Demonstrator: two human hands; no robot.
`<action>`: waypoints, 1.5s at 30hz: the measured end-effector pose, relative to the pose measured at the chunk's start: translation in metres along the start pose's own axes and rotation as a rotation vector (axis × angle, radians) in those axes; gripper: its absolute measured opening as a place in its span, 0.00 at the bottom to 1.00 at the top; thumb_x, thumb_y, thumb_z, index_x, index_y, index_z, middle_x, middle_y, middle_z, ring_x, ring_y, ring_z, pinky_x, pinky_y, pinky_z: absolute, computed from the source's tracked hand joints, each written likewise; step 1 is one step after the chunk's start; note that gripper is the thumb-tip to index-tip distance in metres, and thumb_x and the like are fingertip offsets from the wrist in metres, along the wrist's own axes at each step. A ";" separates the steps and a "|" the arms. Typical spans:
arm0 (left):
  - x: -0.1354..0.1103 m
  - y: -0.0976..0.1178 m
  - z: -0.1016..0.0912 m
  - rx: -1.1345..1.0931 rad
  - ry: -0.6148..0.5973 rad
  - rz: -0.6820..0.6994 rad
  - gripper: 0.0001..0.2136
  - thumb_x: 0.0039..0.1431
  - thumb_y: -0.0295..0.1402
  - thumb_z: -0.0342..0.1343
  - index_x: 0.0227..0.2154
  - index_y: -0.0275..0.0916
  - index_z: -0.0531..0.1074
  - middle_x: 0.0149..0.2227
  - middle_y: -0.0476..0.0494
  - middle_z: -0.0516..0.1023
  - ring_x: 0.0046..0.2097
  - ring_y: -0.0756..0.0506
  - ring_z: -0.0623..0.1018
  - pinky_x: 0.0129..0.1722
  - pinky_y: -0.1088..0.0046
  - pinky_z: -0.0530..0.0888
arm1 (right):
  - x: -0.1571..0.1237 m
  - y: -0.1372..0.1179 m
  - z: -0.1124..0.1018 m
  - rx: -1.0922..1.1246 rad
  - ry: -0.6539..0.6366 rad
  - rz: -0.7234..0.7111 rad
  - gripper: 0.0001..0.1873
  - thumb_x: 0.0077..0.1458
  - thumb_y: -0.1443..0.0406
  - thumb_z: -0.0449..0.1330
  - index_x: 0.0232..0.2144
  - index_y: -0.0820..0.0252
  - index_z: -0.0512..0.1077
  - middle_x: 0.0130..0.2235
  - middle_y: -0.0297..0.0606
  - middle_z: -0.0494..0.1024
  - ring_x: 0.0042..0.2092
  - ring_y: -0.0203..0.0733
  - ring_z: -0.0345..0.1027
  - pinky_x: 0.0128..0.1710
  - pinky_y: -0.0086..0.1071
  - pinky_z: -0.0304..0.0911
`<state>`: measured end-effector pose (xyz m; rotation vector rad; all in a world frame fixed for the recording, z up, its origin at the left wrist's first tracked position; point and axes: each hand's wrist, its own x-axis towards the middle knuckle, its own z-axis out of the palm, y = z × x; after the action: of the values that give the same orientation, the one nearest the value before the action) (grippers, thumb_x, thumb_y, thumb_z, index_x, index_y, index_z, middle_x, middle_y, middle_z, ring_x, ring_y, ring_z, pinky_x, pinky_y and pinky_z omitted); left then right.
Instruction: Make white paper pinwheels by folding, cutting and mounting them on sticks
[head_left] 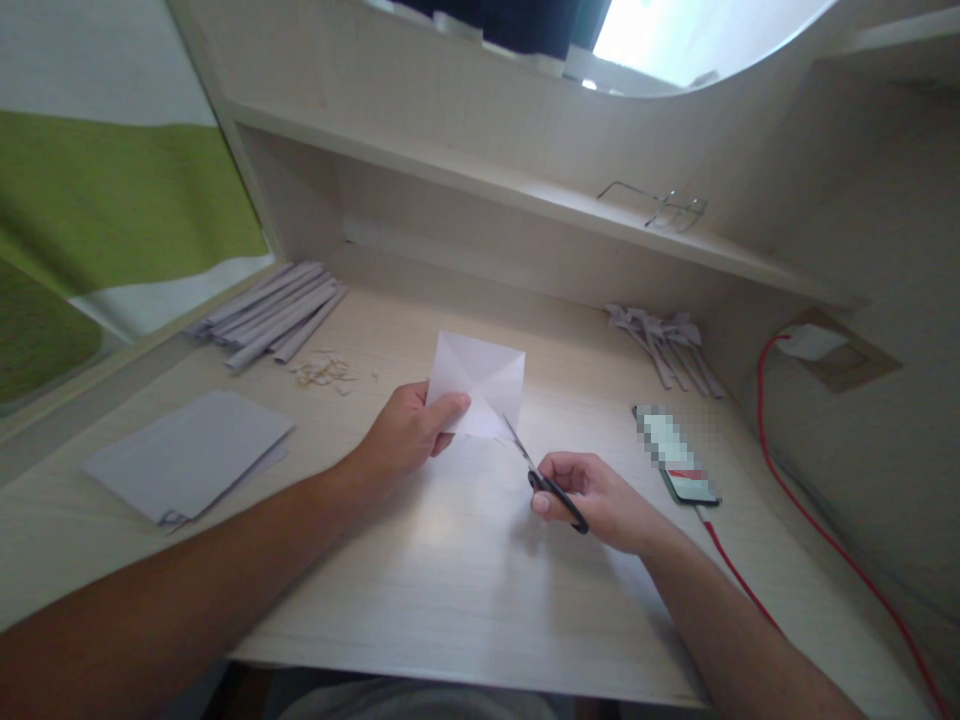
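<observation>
My left hand (pixel 411 432) pinches the lower left corner of a square white paper sheet (pixel 480 378) with diagonal creases, holding it up above the wooden desk (pixel 465 570). My right hand (pixel 592 498) grips black-handled scissors (pixel 541 475). The blades point up and left, their tips touching the paper's lower edge.
A stack of white sheets (pixel 189 455) lies at the left. Rolled paper tubes (pixel 271 312) sit at the back left, with small scraps (pixel 324 373) beside them. Folded paper pieces (pixel 666 342) lie at the back right. A phone (pixel 676 455) with a red cable (pixel 817 525) rests at the right. Glasses (pixel 660 206) lie on the shelf.
</observation>
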<state>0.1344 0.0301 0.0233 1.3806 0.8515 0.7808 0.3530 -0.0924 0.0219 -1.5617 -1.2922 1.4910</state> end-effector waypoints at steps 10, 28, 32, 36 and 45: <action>-0.001 0.002 -0.001 0.041 0.010 -0.016 0.17 0.53 0.44 0.56 0.17 0.40 0.62 0.14 0.54 0.61 0.18 0.53 0.59 0.19 0.76 0.54 | 0.000 0.000 0.001 -0.050 0.015 0.011 0.27 0.43 0.47 0.74 0.25 0.60 0.68 0.23 0.27 0.64 0.25 0.32 0.53 0.25 0.29 0.46; 0.001 0.008 0.000 0.019 0.015 -0.034 0.15 0.49 0.43 0.57 0.17 0.41 0.61 0.13 0.54 0.60 0.17 0.53 0.58 0.18 0.76 0.54 | 0.000 -0.001 0.002 -0.009 0.038 0.000 0.25 0.43 0.51 0.76 0.21 0.60 0.67 0.20 0.28 0.69 0.23 0.31 0.54 0.24 0.28 0.46; 0.003 0.005 -0.002 0.020 0.003 -0.022 0.16 0.48 0.44 0.57 0.16 0.41 0.61 0.13 0.55 0.60 0.17 0.54 0.58 0.18 0.76 0.53 | 0.001 0.002 0.001 -0.009 0.046 0.000 0.25 0.44 0.52 0.75 0.21 0.60 0.67 0.19 0.28 0.70 0.23 0.31 0.55 0.23 0.28 0.46; 0.004 0.002 -0.002 0.009 0.004 -0.025 0.15 0.48 0.43 0.56 0.16 0.41 0.61 0.13 0.55 0.60 0.17 0.54 0.58 0.18 0.76 0.52 | 0.002 0.002 0.002 -0.009 0.047 -0.012 0.24 0.45 0.52 0.75 0.21 0.60 0.67 0.20 0.29 0.70 0.23 0.31 0.56 0.24 0.28 0.46; 0.003 -0.002 0.001 0.013 -0.076 -0.004 0.16 0.49 0.44 0.57 0.16 0.41 0.61 0.13 0.55 0.60 0.16 0.54 0.58 0.18 0.76 0.52 | 0.002 0.000 0.004 -0.025 0.028 -0.015 0.24 0.44 0.52 0.76 0.21 0.60 0.69 0.20 0.27 0.68 0.23 0.30 0.54 0.24 0.28 0.46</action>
<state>0.1366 0.0326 0.0213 1.4107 0.8009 0.7160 0.3486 -0.0918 0.0200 -1.5800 -1.3083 1.4435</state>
